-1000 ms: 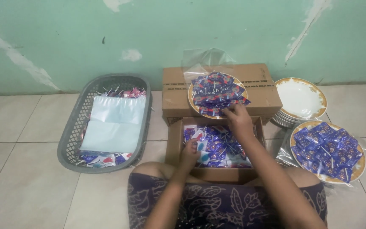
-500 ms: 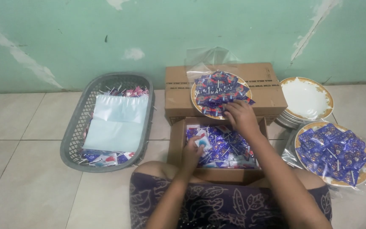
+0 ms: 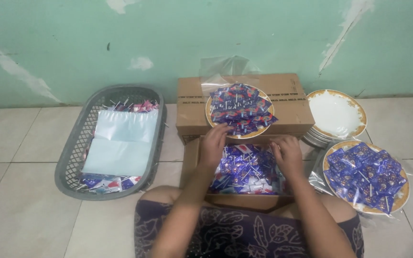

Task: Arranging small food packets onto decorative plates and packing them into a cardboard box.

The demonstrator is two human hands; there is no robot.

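Two hands dipped into the open box (image 3: 193,165) at lower centre: left hand (image 3: 214,143) and right hand (image 3: 288,154) curled loosely among blue sachets (image 3: 244,171), grip unclear, below the filled plate (image 3: 239,109).

This looks like a home floor used for small packing work: pale floor tiles (image 3: 20,143) meet a green painted wall (image 3: 168,38) with peeling patches. Cardboard boxes (image 3: 288,102), a grey plastic basket (image 3: 72,153) and gold-rimmed dinner plates (image 3: 336,112) sit directly on the floor.
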